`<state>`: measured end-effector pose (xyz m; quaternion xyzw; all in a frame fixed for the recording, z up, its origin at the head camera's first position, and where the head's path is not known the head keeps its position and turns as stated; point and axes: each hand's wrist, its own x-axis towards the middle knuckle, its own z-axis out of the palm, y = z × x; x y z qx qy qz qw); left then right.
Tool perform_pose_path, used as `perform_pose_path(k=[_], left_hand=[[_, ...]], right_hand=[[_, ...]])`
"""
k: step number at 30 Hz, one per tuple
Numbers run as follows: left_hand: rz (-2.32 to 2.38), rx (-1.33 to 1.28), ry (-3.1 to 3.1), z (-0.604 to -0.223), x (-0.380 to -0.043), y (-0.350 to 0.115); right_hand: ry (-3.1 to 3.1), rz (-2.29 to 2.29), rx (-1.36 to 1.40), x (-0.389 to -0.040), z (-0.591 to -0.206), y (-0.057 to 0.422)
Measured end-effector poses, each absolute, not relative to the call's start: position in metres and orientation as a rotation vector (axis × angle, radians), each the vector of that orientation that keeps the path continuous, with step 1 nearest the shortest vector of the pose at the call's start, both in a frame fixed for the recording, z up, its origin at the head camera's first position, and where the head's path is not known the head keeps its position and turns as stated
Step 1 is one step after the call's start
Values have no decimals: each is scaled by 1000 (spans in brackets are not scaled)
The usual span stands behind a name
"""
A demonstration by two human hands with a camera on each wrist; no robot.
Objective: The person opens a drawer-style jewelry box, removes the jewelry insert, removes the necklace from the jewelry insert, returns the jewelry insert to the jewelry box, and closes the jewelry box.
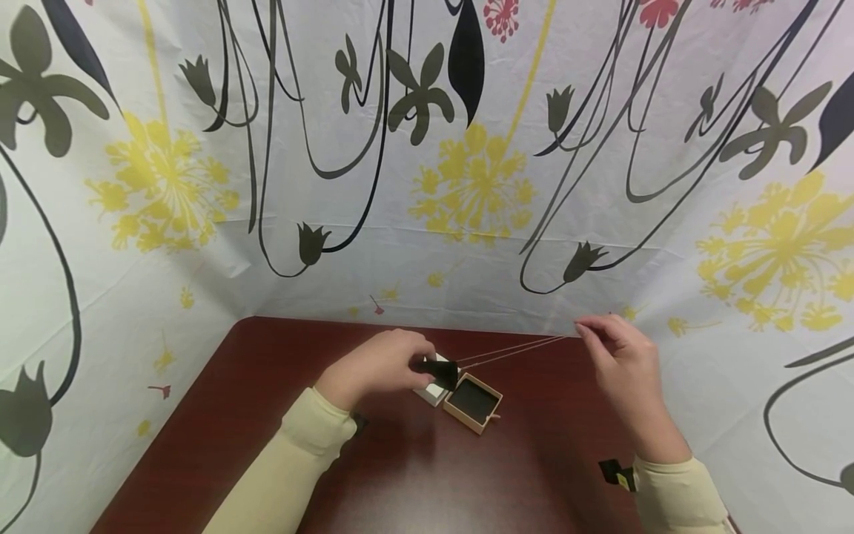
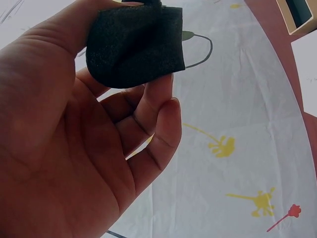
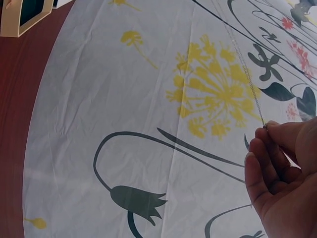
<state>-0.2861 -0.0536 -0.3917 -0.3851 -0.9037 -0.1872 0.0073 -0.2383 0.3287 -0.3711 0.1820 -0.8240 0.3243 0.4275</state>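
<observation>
My left hand (image 1: 380,367) pinches a small black pouch (image 2: 133,49), soft and rounded at one end, between thumb and fingers. From the pouch side, a thin chain necklace (image 1: 514,347) runs in two taut strands to my right hand (image 1: 623,363). The right thumb and forefinger pinch its end, where a tiny clasp-like bit shows in the right wrist view. Below the pouch, a small tan box (image 1: 462,417) with a black lining stands uncovered on the table. A white piece (image 1: 430,395) lies beside it, partly behind the left hand.
The dark red-brown table (image 1: 267,445) ends at a back edge just beyond the hands. A white cloth (image 1: 373,193) printed with flowers and stems hangs behind and along both sides.
</observation>
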Motion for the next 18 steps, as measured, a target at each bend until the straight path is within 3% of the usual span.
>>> perform_pose_path(k=[18], left_hand=[[-599,-1221,-2812,-391,-285,-52]], right_hand=[[-2053,811,417,-237,-367,334]])
